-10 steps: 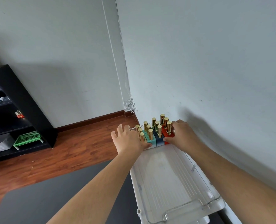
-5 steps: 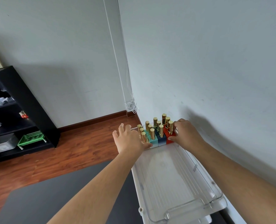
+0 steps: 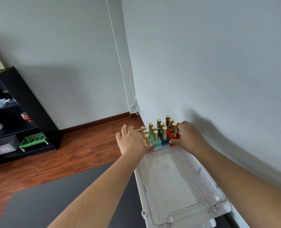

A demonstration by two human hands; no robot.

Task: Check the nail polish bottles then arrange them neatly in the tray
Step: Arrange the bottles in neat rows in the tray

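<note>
Several nail polish bottles (image 3: 160, 139) with gold caps stand upright in tight rows at the far end of a clear plastic tray (image 3: 177, 181); their bodies are teal, dark blue and red. My left hand (image 3: 131, 142) presses against the left side of the group, fingers spread, touching the nearest left bottle. My right hand (image 3: 187, 137) cups the right side, its fingers against the red bottles (image 3: 173, 139). Both hands bracket the group without lifting any bottle.
The tray lies along a white wall (image 3: 218, 79) on a dark table (image 3: 70, 199), its handle end nearest me. A black shelf unit (image 3: 21, 116) with a green basket (image 3: 33, 140) stands left on the wooden floor. White cables (image 3: 134, 107) hang in the corner.
The camera has tilted slightly, shifting the scene. Both hands stay pressed against the bottle group; the rows look a little tighter and squarer.
</note>
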